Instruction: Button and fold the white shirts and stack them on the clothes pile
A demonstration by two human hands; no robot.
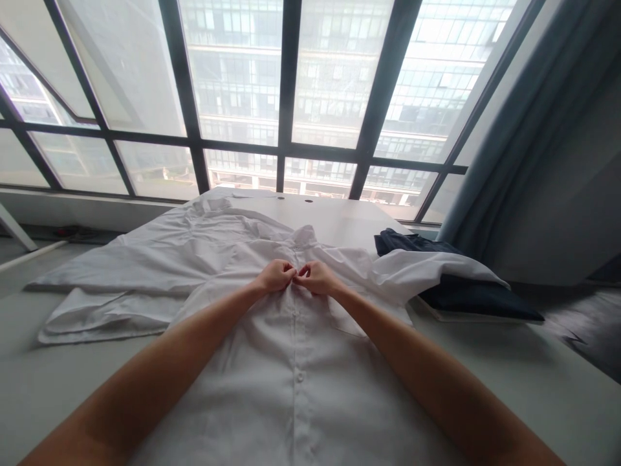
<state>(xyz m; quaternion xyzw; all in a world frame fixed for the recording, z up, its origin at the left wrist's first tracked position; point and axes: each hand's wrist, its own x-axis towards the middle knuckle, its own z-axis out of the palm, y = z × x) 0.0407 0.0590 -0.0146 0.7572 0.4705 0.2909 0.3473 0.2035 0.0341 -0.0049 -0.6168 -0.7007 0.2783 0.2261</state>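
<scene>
White shirt [272,362] lies front up on the white worktop [347,217], its collar [305,235] at the far end and its placket [299,343] running from near to far. The left hand [277,275] and the right hand [317,278] meet at the upper placket, just nearer than the collar. Each grip is closed in a small pinch, thumb against fingers, with the placket cloth caught at the tips; whether a button sits between them cannot be told. A button [299,377] shows nearer on the placket, and a chest pocket [347,318] lies partly under the right forearm. The right sleeve [436,264] drapes over folded navy cloth [478,301] on the right. Other white garments [155,259] spread on the left. Beyond the far edge stand tall windows [330,77], with a blue-grey curtain [504,142] at the right.
</scene>
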